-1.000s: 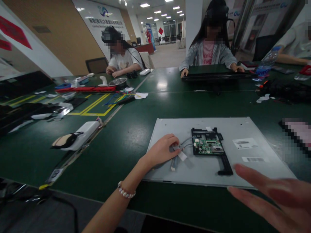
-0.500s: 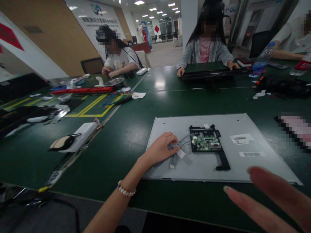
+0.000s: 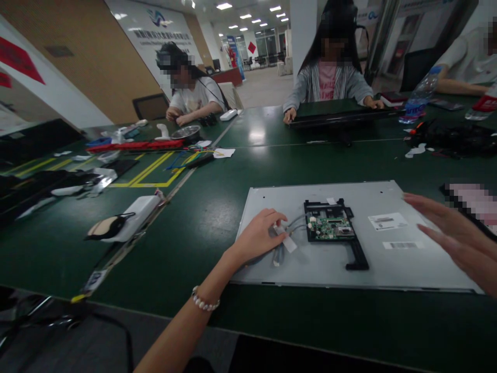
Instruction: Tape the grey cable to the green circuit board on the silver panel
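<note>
A grey metal monitor back panel (image 3: 330, 267) lies flat on the green table. A small green circuit board (image 3: 330, 226) in a black bracket sits near its middle. Grey cables with a white tag (image 3: 286, 239) run from the board's left side. My left hand (image 3: 258, 238) rests on the panel, fingers curled and pinched on those cables. My right hand (image 3: 454, 233) hovers over the panel's right edge, fingers stretched out, holding nothing. Two white labels (image 3: 386, 221) are stuck on the panel to the right of the board.
A white box with a black-and-tan item (image 3: 120, 220) lies to the left. Yellow floor-tape lines, a red strip (image 3: 135, 145) and loose parts clutter the far left. Two people sit across the table; one holds a black monitor (image 3: 341, 119). Bottles and black cables are far right.
My right hand has risen from the lower right corner to over the panel's right edge. My left hand has stayed on the cables.
</note>
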The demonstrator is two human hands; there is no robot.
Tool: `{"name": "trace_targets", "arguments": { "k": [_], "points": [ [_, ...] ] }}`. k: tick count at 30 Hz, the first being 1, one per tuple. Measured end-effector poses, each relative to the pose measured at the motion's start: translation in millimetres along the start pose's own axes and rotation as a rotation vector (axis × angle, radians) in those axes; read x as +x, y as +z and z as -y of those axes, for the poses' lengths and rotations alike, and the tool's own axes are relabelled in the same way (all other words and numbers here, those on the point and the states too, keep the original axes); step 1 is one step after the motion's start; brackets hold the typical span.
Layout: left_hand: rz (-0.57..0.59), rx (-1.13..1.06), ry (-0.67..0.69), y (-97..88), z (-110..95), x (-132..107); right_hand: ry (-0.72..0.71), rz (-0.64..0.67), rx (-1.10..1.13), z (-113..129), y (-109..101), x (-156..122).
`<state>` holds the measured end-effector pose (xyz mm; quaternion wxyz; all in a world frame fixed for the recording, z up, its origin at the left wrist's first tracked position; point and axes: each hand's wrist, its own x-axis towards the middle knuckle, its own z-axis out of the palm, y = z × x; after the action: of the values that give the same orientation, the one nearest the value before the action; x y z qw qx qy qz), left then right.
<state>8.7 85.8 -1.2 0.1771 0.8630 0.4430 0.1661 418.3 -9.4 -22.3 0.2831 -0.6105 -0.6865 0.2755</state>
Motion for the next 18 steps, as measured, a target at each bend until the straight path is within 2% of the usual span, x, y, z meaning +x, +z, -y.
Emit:
{"name": "trace_targets", "arguments": {
  "k": [2,4,8,11,14,16,18],
  "points": [
    [-0.033,-0.006,-0.022,-1.0,-1,-1,0.097,-0.074,-0.09,6,-10,27],
    [-0.076,-0.01,-0.037,-1.3,-1,-1,0.191,-0.098,-0.144,-10,-12,36],
    [-0.193,0.015,-0.06,-0.7,5,1,0.255,-0.135,-0.013,-55,0,23],
    [-0.29,0.058,-0.083,-2.8,2,3,0.286,-0.15,0.118,-64,9,16],
    [-0.331,0.104,-0.077,-5.4,-23,0,0.284,-0.14,0.156,-57,10,16],
    [-0.299,0.138,-0.084,-2.3,-54,-5,0.28,-0.116,0.143,-54,7,17],
    [-0.26,0.109,-0.086,8.2,-92,-9,0.282,-0.064,0.091,-54,5,17]
  ]
}}
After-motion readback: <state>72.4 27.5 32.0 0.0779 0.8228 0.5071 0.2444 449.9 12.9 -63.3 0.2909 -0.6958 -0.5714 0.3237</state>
